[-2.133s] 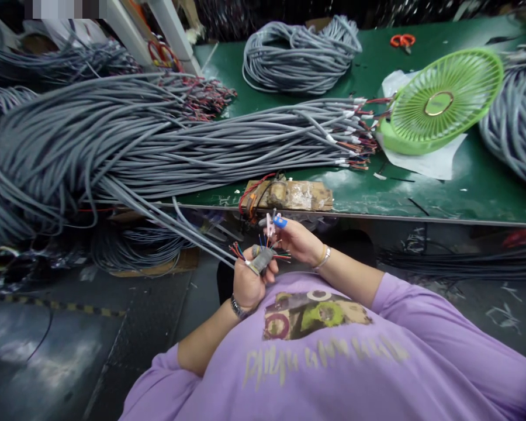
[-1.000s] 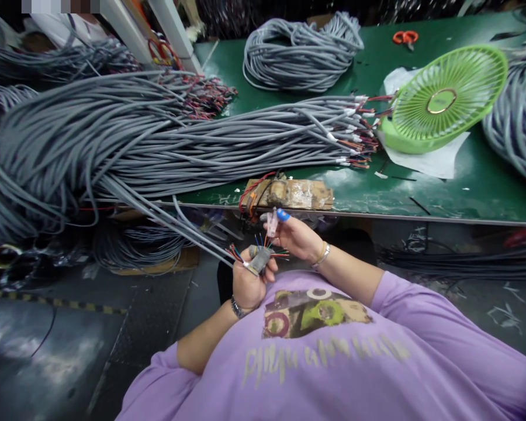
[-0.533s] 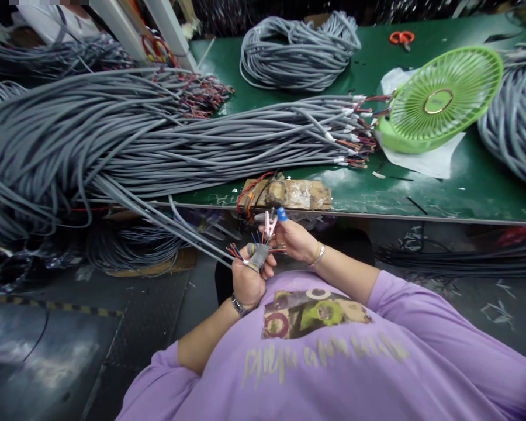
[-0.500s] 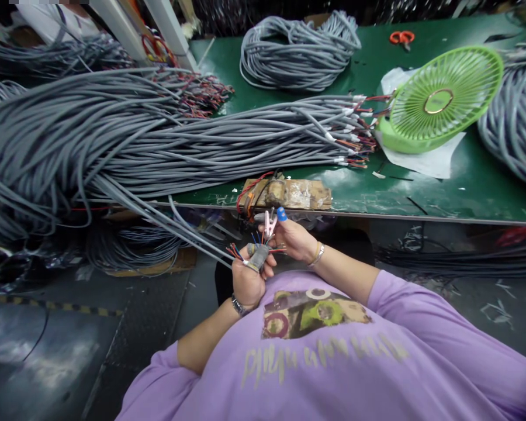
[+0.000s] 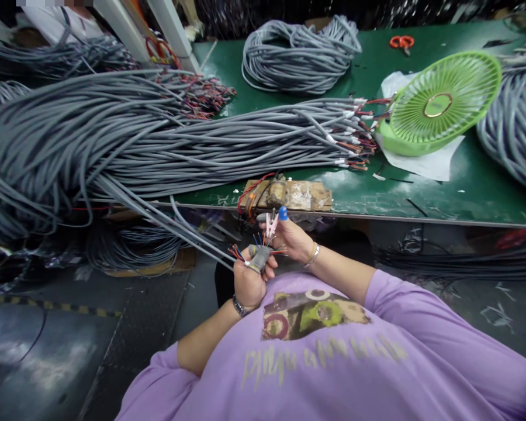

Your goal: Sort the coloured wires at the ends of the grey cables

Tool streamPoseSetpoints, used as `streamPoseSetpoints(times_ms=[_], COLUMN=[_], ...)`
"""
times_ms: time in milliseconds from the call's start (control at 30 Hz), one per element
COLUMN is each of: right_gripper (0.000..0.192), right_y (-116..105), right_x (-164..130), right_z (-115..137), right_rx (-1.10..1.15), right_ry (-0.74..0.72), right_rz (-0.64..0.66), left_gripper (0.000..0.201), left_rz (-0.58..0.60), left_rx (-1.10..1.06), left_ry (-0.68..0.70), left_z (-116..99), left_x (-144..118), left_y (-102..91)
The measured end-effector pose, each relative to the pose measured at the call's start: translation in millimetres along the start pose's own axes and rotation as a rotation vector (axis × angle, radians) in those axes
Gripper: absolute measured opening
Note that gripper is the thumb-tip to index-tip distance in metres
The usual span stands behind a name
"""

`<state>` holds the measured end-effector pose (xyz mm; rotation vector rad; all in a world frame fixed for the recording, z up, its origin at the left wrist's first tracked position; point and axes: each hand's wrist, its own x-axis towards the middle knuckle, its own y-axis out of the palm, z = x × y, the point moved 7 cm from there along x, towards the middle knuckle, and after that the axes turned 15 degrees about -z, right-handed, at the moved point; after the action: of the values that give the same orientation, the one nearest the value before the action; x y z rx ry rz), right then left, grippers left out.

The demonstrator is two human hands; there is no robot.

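My left hand [image 5: 249,286] is closed around a grey connector-like piece [image 5: 260,256] and the ends of grey cables [image 5: 214,250]. Short red, blue and dark wires [image 5: 236,252] fan out from it on both sides. Just up and to the right, my right hand [image 5: 294,241] has its fingers closed on a pale pink clip-like tool [image 5: 272,224], its jaws' exact form too small to tell. A blue cover [image 5: 283,213] caps one fingertip of that hand. The two hands nearly touch in front of my body, below the bench edge.
A long bundle of grey cables [image 5: 245,140] with stripped coloured ends lies along the green bench [image 5: 359,199]. A wooden block with wires [image 5: 307,195] sits at the front edge. Beyond are a green fan [image 5: 438,105], orange-handled scissors [image 5: 402,42] and a cable coil [image 5: 298,58].
The view has shifted very slightly. Both hands keep nearly the same pose and hold the same things; my right wrist has moved a touch to the left.
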<state>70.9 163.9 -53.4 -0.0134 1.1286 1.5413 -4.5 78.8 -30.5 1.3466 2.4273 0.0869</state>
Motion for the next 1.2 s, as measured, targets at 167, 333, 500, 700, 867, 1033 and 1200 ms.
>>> streamPoseSetpoints(times_ms=[167,333,500,700,867,1033,1200], right_gripper=[0.046,0.046,0.049,0.056,0.053,0.033,0.039], right_y=[2,2,3,0,0,-2,-3], right_x=[-1,-3,-6,-9,-15,-17,-18], right_z=[1,0,-2,0,4,13,15], right_rx=[0.093,0.11,0.114,0.053,0.001,-0.083,-0.106], right_ry=[0.026,0.038,0.055,0.068,0.08,-0.029,-0.074], right_rz=[-0.056,-0.062,-0.005,0.022,0.065,0.028,0.008], left_gripper=[0.027,0.028,0.029,0.027,0.024,0.021,0.018], left_rz=[0.004,-0.009,-0.009,-0.03,-0.06,-0.115,-0.144], left_rx=[0.009,0.036,0.029,0.007,-0.007,0.069,0.217], left_ry=[-0.019,-0.024,-0.02,-0.034,0.04,0.248,0.384], left_z=[4,6,4,1,-6,-18,-25], left_x=[-1,-1,-2,-6,-5,2,4], left_y=[-1.8,-4.1,-4.7,-9.1,-12.9,-20.2,-25.5])
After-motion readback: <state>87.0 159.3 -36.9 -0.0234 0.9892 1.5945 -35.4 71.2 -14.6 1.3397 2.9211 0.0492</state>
